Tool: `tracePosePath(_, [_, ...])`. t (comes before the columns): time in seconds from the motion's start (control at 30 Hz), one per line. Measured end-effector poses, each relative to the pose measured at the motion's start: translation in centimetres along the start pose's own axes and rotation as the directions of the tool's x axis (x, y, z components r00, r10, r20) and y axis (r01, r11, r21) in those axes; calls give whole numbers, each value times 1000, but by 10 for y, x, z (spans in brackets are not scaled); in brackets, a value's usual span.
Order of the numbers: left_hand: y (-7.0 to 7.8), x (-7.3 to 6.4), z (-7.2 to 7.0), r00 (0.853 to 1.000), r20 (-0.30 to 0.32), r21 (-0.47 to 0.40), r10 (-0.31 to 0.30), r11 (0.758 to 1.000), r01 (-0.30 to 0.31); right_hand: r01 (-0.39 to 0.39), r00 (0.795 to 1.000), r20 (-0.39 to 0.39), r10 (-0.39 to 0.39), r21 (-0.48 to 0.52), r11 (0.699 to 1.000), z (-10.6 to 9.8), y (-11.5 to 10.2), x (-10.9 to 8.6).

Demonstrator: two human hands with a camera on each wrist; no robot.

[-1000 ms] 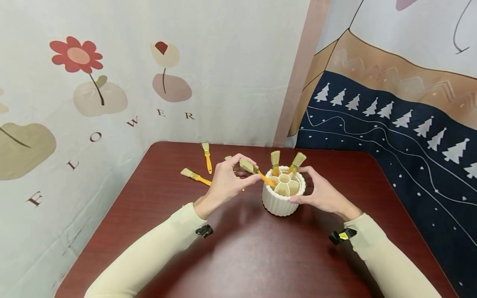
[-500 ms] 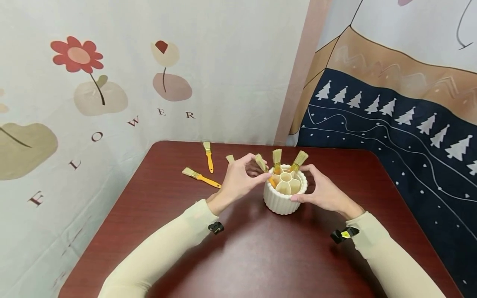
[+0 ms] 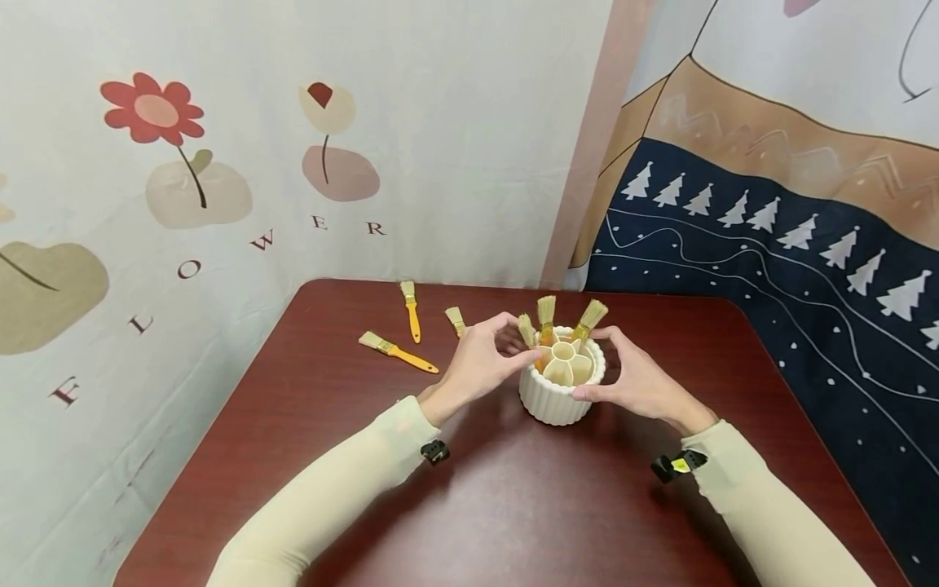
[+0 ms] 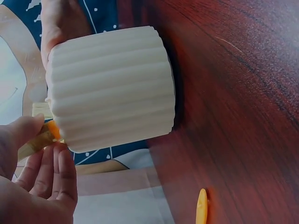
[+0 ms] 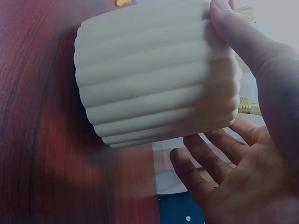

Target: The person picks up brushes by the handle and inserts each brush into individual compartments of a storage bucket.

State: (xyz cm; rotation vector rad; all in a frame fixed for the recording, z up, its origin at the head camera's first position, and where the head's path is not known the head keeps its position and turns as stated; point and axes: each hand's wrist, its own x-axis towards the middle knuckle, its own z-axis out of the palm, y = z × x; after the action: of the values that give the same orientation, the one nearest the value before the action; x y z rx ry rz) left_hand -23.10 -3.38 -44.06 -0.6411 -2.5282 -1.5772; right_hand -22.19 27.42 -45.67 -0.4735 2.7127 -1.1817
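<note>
A white ribbed round holder (image 3: pixel 555 403) with flower-shaped compartments stands on the table. Two paintbrushes, one at the back (image 3: pixel 546 314) and one at the back right (image 3: pixel 591 315), rise bristles up from it. My left hand (image 3: pixel 480 359) pinches a third paintbrush (image 3: pixel 526 328) near its metal collar, its orange handle down inside a left compartment; in the left wrist view this paintbrush (image 4: pixel 35 143) sits between thumb and fingers at the rim. With thumb in front and fingers behind, my right hand (image 3: pixel 638 379) grips the holder's right side; the right wrist view shows the ribbed wall (image 5: pixel 154 74) close up.
On the dark red table (image 3: pixel 484 505) lie more brushes with yellow-orange handles: one at the far edge (image 3: pixel 412 311), one to the left (image 3: pixel 398 352), and one partly hidden behind my left hand (image 3: pixel 456 319). Printed curtains (image 3: pixel 455 163) hang behind the table.
My left hand has moved right to the holder, and its brush has gone from a slant to nearly upright, lower in the compartment. The right hand keeps its grip.
</note>
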Motion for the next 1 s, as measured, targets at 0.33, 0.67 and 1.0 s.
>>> tracePosePath(0.33, [1,-4,-1,1000,22,49,-3,999,2,-7,1000,-13,7,-18,1000,0,-4,-2])
tracePosePath(0.67, [-2,-9,-4,999,52,70,-8,998,5,-14,1000,-16,14,-4,1000,3,-4,-4])
tracePosePath(1.0, [-10,-11,-14,997,62,60,48,997,-51,-17,1000,-26,17,-15,1000,3,-5,-5])
